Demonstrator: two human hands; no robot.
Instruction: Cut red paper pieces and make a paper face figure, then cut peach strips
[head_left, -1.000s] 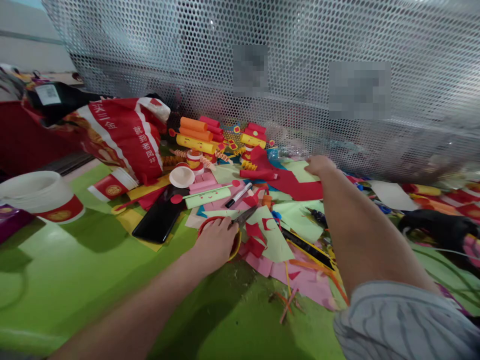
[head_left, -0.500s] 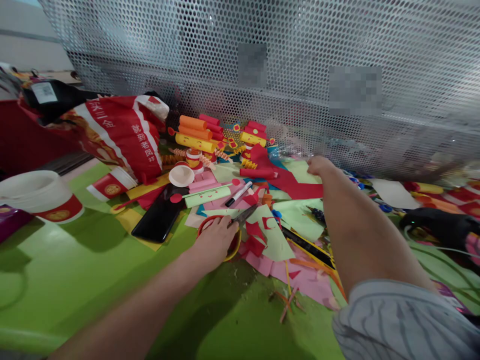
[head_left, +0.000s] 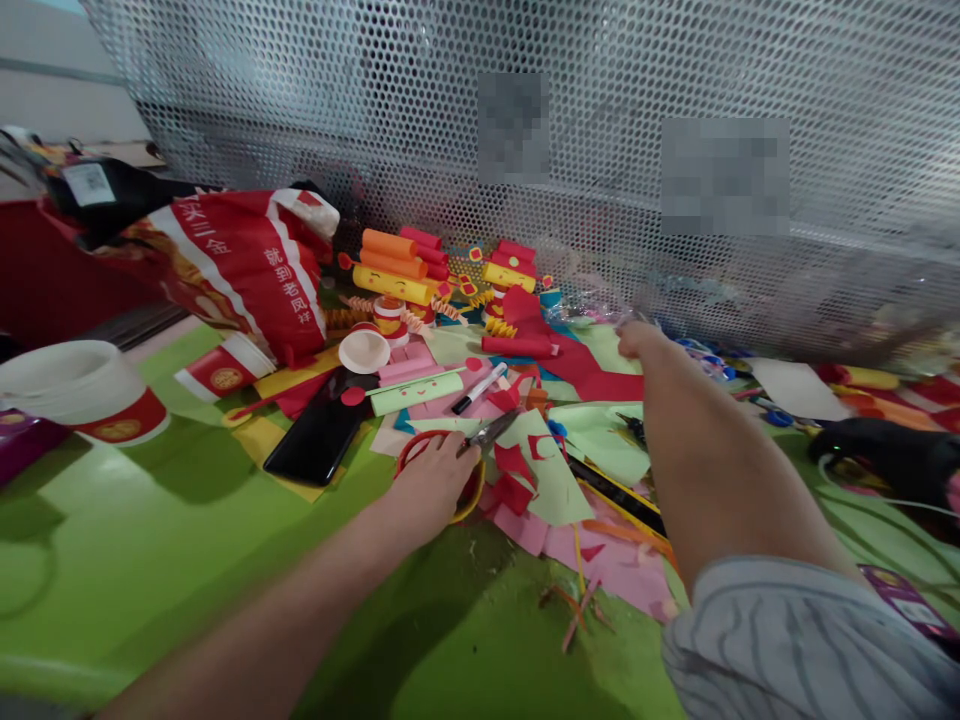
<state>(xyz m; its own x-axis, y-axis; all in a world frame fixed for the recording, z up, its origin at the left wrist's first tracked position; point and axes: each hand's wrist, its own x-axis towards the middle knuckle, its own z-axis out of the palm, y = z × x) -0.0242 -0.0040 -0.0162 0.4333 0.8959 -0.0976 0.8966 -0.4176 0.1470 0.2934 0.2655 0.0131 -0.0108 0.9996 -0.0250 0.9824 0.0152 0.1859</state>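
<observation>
My left hand (head_left: 439,480) is closed around scissors (head_left: 493,430) with red and yellow handles. Their metal blades point away to the right, over scraps of pale green and red paper. At the back of the table, my right hand (head_left: 639,340) reaches in beside a crumpled clear plastic wrapper (head_left: 589,303) and a large red paper piece (head_left: 592,365). Its fingers are mostly hidden behind the hand, so I cannot make out whether they hold anything. Between the hands lie a marker (head_left: 480,388) and a light green paper roll (head_left: 418,393) with a drawn face.
A black phone (head_left: 322,430), a tipped red paper cup (head_left: 225,367), a white bucket (head_left: 82,390) and a red bag (head_left: 247,270) occupy the left. Paper figures (head_left: 394,283) stand near the perforated metal screen (head_left: 420,110). A black glue gun (head_left: 874,445) lies right.
The view has shifted slightly. My left hand stays on the scissors, and my right hand remains at the back with hardly any movement.
</observation>
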